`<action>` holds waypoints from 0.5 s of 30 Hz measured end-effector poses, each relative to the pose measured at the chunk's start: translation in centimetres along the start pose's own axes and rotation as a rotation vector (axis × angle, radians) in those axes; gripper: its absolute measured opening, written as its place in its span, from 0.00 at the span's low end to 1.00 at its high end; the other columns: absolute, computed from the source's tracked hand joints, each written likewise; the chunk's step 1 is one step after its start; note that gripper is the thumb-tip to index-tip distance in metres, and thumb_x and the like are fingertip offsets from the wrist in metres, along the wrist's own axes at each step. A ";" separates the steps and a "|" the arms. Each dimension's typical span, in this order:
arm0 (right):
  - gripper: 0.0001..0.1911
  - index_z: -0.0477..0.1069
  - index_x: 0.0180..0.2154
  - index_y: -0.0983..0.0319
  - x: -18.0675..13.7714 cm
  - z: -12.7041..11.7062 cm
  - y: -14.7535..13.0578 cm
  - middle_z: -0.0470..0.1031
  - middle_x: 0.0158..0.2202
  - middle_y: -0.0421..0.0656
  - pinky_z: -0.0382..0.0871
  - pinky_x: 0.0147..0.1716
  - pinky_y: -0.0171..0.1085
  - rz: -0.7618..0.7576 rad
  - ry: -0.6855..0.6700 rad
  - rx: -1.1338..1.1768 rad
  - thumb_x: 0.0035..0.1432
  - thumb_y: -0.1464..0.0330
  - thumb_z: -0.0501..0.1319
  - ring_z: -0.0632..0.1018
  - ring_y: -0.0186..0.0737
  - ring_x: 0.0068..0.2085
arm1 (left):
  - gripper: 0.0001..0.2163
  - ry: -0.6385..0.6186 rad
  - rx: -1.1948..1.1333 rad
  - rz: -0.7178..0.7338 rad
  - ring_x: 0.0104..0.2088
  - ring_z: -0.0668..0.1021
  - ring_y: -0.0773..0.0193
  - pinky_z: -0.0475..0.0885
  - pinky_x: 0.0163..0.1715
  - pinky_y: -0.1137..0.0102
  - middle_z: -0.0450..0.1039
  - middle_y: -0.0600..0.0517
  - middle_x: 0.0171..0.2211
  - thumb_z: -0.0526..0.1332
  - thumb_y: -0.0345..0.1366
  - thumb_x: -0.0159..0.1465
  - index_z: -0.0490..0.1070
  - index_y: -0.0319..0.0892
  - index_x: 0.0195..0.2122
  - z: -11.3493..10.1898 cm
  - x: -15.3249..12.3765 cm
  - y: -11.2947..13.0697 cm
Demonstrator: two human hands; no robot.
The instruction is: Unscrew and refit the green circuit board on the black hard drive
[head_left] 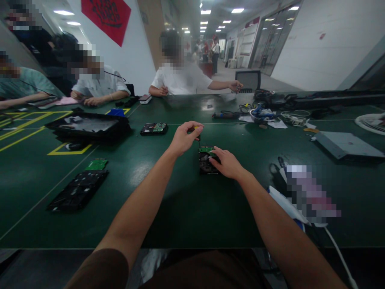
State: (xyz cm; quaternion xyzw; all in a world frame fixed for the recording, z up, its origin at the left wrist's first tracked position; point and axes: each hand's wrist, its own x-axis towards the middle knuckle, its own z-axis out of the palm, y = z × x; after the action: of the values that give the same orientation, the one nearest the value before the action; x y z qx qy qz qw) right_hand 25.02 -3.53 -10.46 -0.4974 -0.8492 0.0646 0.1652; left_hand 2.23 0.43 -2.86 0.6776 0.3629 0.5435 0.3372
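Observation:
A black hard drive with a green circuit board lies on the dark green table in front of me. My left hand is closed around a small screwdriver with a yellow handle, held upright with its tip over the drive's far end. My right hand rests on the drive's right side, fingers pressed down on it and holding it in place.
Another hard drive lies further back. A black tray, a green board and a black frame sit at left. Cables and tools lie at back right, a grey box at right. Several people sit at the table's far side.

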 end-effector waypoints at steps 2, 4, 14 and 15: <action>0.29 0.67 0.63 0.63 0.0 0.0 0.0 0.63 0.70 0.52 0.65 0.62 0.53 -0.002 0.008 -0.005 0.72 0.51 0.51 0.72 0.56 0.63 | 0.11 -0.012 -0.077 -0.052 0.35 0.77 0.66 0.79 0.29 0.73 0.74 0.50 0.35 0.67 0.41 0.64 0.75 0.41 0.45 0.1 -0.1 0.3; 0.29 0.68 0.63 0.64 0.0 0.1 0.0 0.63 0.70 0.52 0.65 0.62 0.53 -0.003 0.009 -0.006 0.72 0.52 0.51 0.72 0.57 0.63 | 0.12 -0.003 -0.182 -0.119 0.38 0.79 0.63 0.79 0.29 0.72 0.76 0.49 0.37 0.67 0.39 0.64 0.71 0.41 0.45 0.3 -0.2 0.7; 0.29 0.67 0.64 0.62 0.0 0.1 0.0 0.62 0.70 0.52 0.64 0.63 0.54 0.008 0.005 0.020 0.72 0.52 0.52 0.71 0.57 0.64 | 0.06 0.071 -0.208 -0.196 0.38 0.76 0.64 0.75 0.28 0.75 0.74 0.49 0.38 0.61 0.36 0.63 0.76 0.41 0.36 0.3 -0.1 1.2; 0.29 0.67 0.64 0.62 0.1 0.1 0.0 0.62 0.70 0.52 0.63 0.63 0.54 0.010 0.001 0.025 0.72 0.51 0.52 0.71 0.57 0.64 | 0.07 0.072 -0.198 -0.196 0.38 0.76 0.64 0.75 0.28 0.75 0.73 0.49 0.38 0.61 0.36 0.63 0.77 0.41 0.36 0.2 -0.1 1.2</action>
State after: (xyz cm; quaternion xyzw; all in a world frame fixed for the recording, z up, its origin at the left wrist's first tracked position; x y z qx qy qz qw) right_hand 24.97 -3.49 -10.51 -0.4997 -0.8457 0.0759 0.1715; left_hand 2.60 -0.30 -1.95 0.5821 0.3838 0.5653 0.4408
